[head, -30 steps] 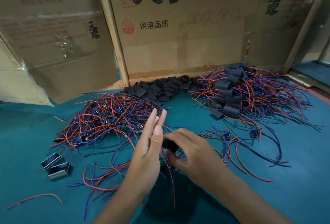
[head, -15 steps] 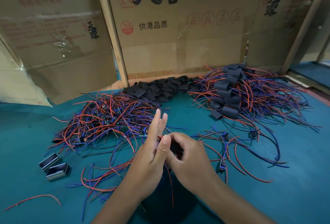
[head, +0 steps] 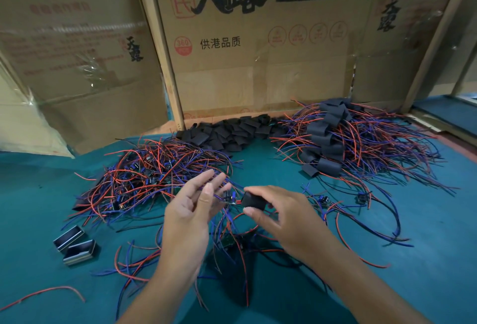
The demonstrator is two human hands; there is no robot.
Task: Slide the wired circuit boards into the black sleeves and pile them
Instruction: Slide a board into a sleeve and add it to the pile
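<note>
The black sleeve is in the middle of the scene, above the green table, pinched between the thumb and the fingers of the right hand. Just left of it is the small circuit board with its red and blue wires. The left hand holds the board by the wires; its thumb presses them against the fingers, while the other fingers are spread and almost straight. The board is at the mouth of the sleeve, not yet inside as far as I can tell.

To do this step well, I think the sleeve should be squeezed at its edges so that the mouth opens, and the board should go in flat — the wires trailing behind and not folded under it.

Half a second ago the two hands were pressed close together and the sleeve was nearly hidden between them; now they are a little apart and the sleeve is plainly visible.

Far and left lies the heap of bare wired boards. Far in the middle is the pile of empty sleeves, and far right the pile of finished pieces. Near left, two small metal boxes lie on the table — behind everything stands the cardboard wall.
</note>
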